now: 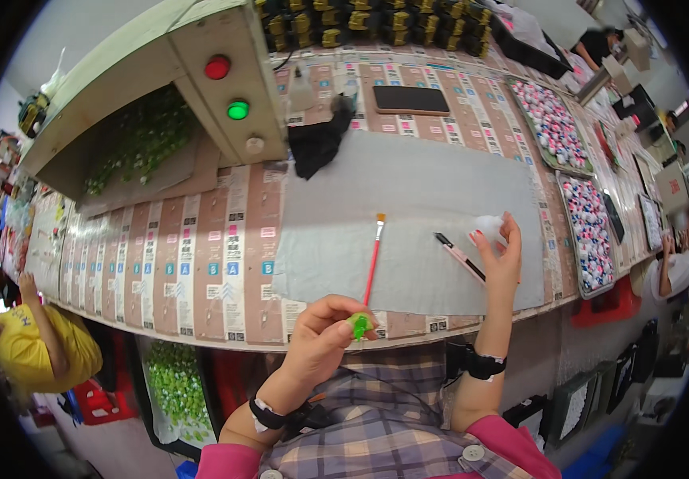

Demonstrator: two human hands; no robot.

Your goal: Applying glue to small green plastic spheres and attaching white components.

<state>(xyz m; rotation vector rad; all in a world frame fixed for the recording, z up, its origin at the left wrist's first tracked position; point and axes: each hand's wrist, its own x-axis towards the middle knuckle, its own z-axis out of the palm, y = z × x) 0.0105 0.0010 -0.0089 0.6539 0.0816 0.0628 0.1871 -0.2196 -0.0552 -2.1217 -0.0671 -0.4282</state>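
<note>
My left hand (324,334) pinches a small bright green plastic-looking piece (360,326) just above the table's near edge. Farther right, my right hand (504,254) is over the grey cloth (328,231), thumb and fingers curled around a small white wad (489,225); its exact kind is unclear. On the cloth between my hands lies a paintbrush with a red handle (373,267) and tan bristles. Beside my right wrist rests a pen (460,257) with a black tip and pale barrel, partly hidden by my forearm.
A box-like machine (232,104) with red and green lights holds green pieces. Behind the cloth are a black cloth (322,140), a bottle (301,89) and a phone (411,100). Trays of small coloured pieces (550,124) stand at right. Other people work on both sides.
</note>
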